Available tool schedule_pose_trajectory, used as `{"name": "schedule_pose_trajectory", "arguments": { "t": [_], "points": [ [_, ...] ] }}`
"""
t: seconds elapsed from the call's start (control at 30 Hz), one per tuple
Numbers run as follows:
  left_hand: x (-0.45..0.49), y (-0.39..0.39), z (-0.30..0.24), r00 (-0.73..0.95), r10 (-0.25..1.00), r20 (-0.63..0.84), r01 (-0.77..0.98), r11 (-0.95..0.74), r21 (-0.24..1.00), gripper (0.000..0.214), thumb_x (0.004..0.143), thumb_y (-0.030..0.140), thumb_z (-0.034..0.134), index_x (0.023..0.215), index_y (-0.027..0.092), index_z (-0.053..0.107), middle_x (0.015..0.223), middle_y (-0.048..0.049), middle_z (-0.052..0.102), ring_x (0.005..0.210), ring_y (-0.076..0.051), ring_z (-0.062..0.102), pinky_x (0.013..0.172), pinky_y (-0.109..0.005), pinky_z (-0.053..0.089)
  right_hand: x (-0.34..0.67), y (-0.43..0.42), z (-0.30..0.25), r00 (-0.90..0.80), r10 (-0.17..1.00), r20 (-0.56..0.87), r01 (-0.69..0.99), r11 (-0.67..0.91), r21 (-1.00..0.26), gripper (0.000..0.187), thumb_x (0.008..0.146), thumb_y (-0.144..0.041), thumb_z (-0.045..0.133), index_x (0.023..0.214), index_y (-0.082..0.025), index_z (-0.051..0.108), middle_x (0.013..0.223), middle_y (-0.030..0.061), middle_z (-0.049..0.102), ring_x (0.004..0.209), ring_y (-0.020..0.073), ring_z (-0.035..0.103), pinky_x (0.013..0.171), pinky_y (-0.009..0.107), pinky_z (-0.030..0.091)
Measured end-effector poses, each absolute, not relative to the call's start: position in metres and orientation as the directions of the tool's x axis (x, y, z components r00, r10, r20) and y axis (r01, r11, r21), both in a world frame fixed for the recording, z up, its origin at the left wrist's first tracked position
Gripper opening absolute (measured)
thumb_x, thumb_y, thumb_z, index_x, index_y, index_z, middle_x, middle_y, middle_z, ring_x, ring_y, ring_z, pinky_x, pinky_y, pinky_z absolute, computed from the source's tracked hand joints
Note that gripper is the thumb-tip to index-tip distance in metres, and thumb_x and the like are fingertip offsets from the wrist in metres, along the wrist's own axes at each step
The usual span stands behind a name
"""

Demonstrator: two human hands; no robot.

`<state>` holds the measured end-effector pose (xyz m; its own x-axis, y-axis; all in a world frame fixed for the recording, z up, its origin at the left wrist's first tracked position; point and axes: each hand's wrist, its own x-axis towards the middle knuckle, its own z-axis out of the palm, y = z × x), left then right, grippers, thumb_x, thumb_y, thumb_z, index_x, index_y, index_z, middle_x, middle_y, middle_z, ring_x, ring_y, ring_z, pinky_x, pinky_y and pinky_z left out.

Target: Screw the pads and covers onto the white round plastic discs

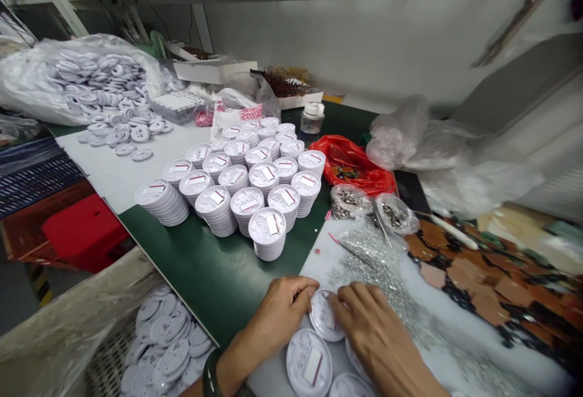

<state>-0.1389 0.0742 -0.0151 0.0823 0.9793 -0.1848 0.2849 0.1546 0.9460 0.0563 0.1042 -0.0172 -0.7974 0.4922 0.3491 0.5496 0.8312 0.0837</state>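
Near the bottom middle, a round white plastic cover with moulded details lies between my two hands. My left hand is closed, thumb and forefinger pinched at the cover's left edge. Bent over the right side of the same cover, my right hand presses its fingers together on it; the fingertips are partly hidden. Just below lies another white cover with a white rectangular part and a dark red strip on it. More covers show partly under my right hand and at the bottom edge.
Several stacks of white covers stand on the green mat. Small silvery parts are spread to the right, near bags of metal pieces, a red bag and brown plates. A crate of white discs sits lower left.
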Motion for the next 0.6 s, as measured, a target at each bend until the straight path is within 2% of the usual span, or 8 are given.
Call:
{"name": "schedule_pose_trajectory", "arguments": {
  "t": [0.1,0.27,0.47,0.6],
  "points": [
    [-0.139,0.074,-0.014,0.080,0.982,-0.173,0.293,0.143,0.945,0.034,0.096,0.030,0.049,0.087,0.012,0.076,0.074,-0.0029,0.066,0.070,-0.017,0.055,0.066,-0.026,0.040,0.060,0.112,-0.019,-0.764,0.533,0.363,0.576,0.817,0.012,0.025,0.092,-0.001,0.047,0.089,-0.020,0.062,0.080,0.0046,0.061,0.075,0.0245,0.050,0.070,0.037,0.033],
    [-0.139,0.076,-0.014,0.091,0.983,-0.159,0.303,0.125,0.945,0.033,0.095,0.028,0.050,0.090,0.012,0.079,0.074,-0.0036,0.071,0.068,-0.018,0.059,0.064,-0.026,0.041,0.053,0.115,-0.021,-0.743,0.547,0.386,0.572,0.818,-0.058,0.024,0.099,-0.007,0.045,0.087,-0.021,0.060,0.077,0.0030,0.058,0.074,0.0239,0.049,0.069,0.036,0.030],
    [-0.140,0.077,-0.017,0.089,0.987,-0.135,0.311,0.101,0.945,0.029,0.091,0.020,0.055,0.103,0.016,0.082,0.103,-0.0069,0.080,0.093,-0.022,0.072,0.081,-0.026,0.050,0.044,0.121,-0.021,-0.779,0.497,0.383,0.516,0.854,-0.058,0.034,0.103,-0.011,0.038,0.077,-0.018,0.059,0.075,0.0045,0.056,0.072,0.0236,0.048,0.070,0.036,0.031],
    [-0.139,0.078,-0.019,0.090,0.990,-0.110,0.347,0.072,0.935,0.028,0.090,0.016,0.058,0.104,0.018,0.082,0.103,-0.0084,0.080,0.092,-0.022,0.074,0.082,-0.026,0.050,0.048,0.125,-0.020,-0.825,0.429,0.368,0.446,0.894,-0.041,0.036,0.104,-0.012,0.035,0.080,-0.017,0.061,0.076,0.0048,0.057,0.073,0.0233,0.048,0.072,0.037,0.032]
  ]
}}
